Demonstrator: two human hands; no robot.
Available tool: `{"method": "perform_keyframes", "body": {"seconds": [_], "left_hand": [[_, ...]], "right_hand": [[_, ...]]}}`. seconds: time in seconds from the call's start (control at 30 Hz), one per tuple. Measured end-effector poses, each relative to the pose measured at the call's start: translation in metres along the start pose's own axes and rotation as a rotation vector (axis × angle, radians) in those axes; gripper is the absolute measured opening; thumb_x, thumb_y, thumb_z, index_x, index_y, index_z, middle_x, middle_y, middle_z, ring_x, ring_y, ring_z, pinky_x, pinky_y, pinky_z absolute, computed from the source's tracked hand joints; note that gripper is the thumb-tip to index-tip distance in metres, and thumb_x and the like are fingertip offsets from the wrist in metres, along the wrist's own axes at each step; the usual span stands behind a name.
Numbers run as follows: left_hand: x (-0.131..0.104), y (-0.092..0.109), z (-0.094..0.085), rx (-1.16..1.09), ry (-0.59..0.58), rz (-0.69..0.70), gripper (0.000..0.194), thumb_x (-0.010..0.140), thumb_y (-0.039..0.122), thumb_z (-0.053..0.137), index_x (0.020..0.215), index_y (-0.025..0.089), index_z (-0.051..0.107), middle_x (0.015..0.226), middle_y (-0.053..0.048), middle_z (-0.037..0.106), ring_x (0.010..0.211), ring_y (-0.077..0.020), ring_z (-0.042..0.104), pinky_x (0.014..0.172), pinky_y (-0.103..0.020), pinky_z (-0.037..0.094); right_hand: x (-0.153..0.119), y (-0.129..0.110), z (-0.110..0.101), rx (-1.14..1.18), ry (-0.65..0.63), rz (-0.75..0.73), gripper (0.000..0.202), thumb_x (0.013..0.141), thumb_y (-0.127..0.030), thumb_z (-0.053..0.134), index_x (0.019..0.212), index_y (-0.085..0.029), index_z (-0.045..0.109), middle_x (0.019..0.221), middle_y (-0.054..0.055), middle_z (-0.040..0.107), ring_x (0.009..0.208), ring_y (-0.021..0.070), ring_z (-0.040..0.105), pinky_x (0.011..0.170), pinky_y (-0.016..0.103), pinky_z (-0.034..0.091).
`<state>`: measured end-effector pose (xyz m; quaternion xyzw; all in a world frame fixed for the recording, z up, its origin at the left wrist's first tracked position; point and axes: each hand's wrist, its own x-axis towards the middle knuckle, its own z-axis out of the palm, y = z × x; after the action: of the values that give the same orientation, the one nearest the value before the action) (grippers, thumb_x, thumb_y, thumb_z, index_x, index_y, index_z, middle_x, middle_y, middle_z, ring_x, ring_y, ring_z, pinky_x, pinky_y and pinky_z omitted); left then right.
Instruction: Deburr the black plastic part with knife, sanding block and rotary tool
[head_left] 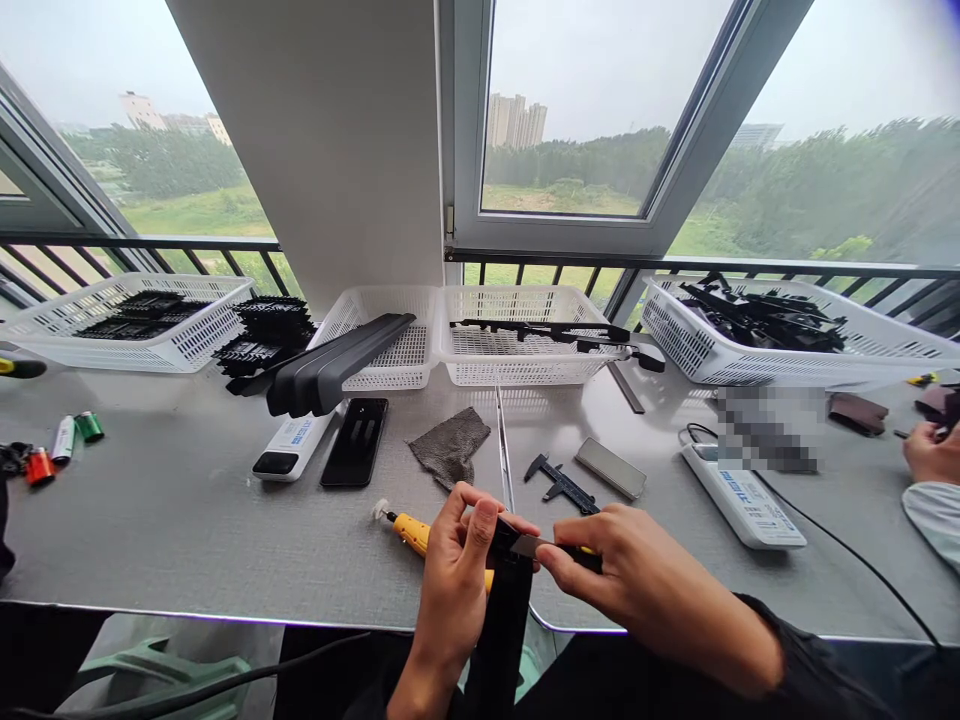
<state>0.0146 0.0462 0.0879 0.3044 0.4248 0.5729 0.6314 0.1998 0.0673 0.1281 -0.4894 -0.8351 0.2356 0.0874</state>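
My left hand point(456, 575) is closed around the upper end of a long black plastic part point(504, 625), which hangs down past the table's front edge. In my right hand point(634, 560) is a utility knife point(527, 545) with a black and yellow handle, its blade against the part's top end by my left fingers. Partly behind my left hand lies a yellow rotary tool point(410, 533) with a pale round tip. Just beyond my hands are a black caliper point(562, 485), a flat grey block point(610, 468) and a crumpled dark cloth point(451, 446).
White baskets point(397, 377) with black parts line the back. Curved black covers point(337, 365) lean over one. A phone point(355, 443) and white devices point(750, 505) lie on the table point(225, 550); a cable crosses at right. Another person's hand point(930, 455) is at the right edge.
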Motion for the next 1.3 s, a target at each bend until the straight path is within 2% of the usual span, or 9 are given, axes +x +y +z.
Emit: {"method": "perform_keyframes", "body": {"seconds": [0.17, 0.3, 0.37, 0.53, 0.67, 0.87, 1.0, 1.1, 1.3], "left_hand": [[0.002, -0.003, -0.002, 0.003, -0.028, 0.022, 0.046, 0.096, 0.064, 0.078, 0.088, 0.024, 0.058, 0.084, -0.004, 0.089, 0.067, -0.0193, 0.080, 0.063, -0.026, 0.062], [0.003, -0.001, -0.003, -0.040, -0.040, 0.013, 0.046, 0.095, 0.065, 0.079, 0.090, 0.024, 0.060, 0.085, -0.005, 0.089, 0.071, -0.0225, 0.083, 0.070, -0.032, 0.067], [0.002, 0.001, -0.003, -0.042, -0.024, 0.006, 0.047, 0.094, 0.066, 0.080, 0.090, 0.023, 0.060, 0.084, -0.005, 0.089, 0.072, -0.0219, 0.083, 0.070, -0.031, 0.067], [0.001, 0.003, -0.002, -0.020, -0.002, 0.011, 0.047, 0.093, 0.067, 0.080, 0.089, 0.023, 0.062, 0.082, -0.002, 0.087, 0.069, -0.0193, 0.081, 0.061, -0.025, 0.064], [0.003, -0.001, -0.004, -0.037, -0.018, 0.022, 0.044, 0.096, 0.063, 0.079, 0.089, 0.023, 0.062, 0.083, -0.002, 0.088, 0.069, -0.0181, 0.081, 0.064, -0.025, 0.064], [0.005, -0.005, -0.007, -0.081, -0.040, 0.022, 0.043, 0.096, 0.061, 0.080, 0.090, 0.023, 0.063, 0.080, -0.001, 0.087, 0.063, -0.0144, 0.078, 0.062, -0.022, 0.062], [0.002, -0.002, -0.004, -0.071, -0.018, 0.024, 0.043, 0.096, 0.061, 0.080, 0.088, 0.022, 0.063, 0.080, -0.001, 0.087, 0.065, -0.0137, 0.077, 0.063, -0.020, 0.059], [0.001, -0.001, -0.002, -0.065, -0.013, 0.023, 0.044, 0.095, 0.062, 0.080, 0.089, 0.023, 0.062, 0.081, -0.002, 0.087, 0.066, -0.0153, 0.077, 0.064, -0.022, 0.060], [0.001, -0.002, -0.004, -0.038, -0.017, 0.039, 0.044, 0.096, 0.063, 0.079, 0.089, 0.023, 0.063, 0.082, -0.003, 0.088, 0.069, -0.0165, 0.079, 0.066, -0.024, 0.061]], "right_hand": [[0.003, -0.001, -0.007, 0.157, -0.054, 0.019, 0.052, 0.110, -0.045, 0.050, 0.065, -0.023, 0.039, 0.060, -0.006, 0.030, 0.057, 0.0125, 0.028, 0.058, 0.033, 0.022], [0.001, -0.001, -0.009, 0.323, -0.158, 0.044, 0.057, 0.109, -0.057, 0.048, 0.066, -0.024, 0.029, 0.066, -0.006, 0.024, 0.060, 0.0121, 0.024, 0.056, 0.032, 0.020], [-0.001, 0.000, -0.008, 0.341, -0.135, 0.046, 0.058, 0.109, -0.060, 0.046, 0.066, -0.024, 0.030, 0.067, -0.006, 0.024, 0.060, 0.0119, 0.025, 0.056, 0.031, 0.021], [-0.006, 0.002, 0.000, 0.153, 0.070, 0.040, 0.056, 0.112, -0.056, 0.045, 0.069, -0.023, 0.055, 0.060, -0.006, 0.042, 0.058, 0.0132, 0.037, 0.063, 0.031, 0.028], [-0.008, 0.002, 0.008, -0.039, 0.141, 0.005, 0.049, 0.112, -0.051, 0.053, 0.074, -0.025, 0.069, 0.058, -0.004, 0.058, 0.056, 0.0148, 0.050, 0.062, 0.033, 0.027], [-0.004, -0.002, 0.009, -0.134, 0.129, 0.001, 0.043, 0.111, -0.046, 0.058, 0.076, -0.026, 0.074, 0.059, -0.003, 0.069, 0.055, 0.0172, 0.062, 0.061, 0.034, 0.027], [-0.003, -0.006, 0.004, -0.115, 0.060, 0.045, 0.040, 0.110, -0.043, 0.057, 0.079, -0.027, 0.076, 0.062, -0.001, 0.070, 0.060, 0.0187, 0.062, 0.064, 0.033, 0.029], [-0.001, -0.008, -0.001, -0.024, -0.011, 0.049, 0.042, 0.110, -0.043, 0.053, 0.077, -0.026, 0.071, 0.063, -0.003, 0.064, 0.061, 0.0167, 0.051, 0.065, 0.032, 0.029], [0.006, -0.006, -0.007, 0.202, -0.091, 0.044, 0.050, 0.109, -0.044, 0.051, 0.066, -0.022, 0.039, 0.062, -0.006, 0.029, 0.058, 0.0126, 0.025, 0.059, 0.032, 0.021]]}}
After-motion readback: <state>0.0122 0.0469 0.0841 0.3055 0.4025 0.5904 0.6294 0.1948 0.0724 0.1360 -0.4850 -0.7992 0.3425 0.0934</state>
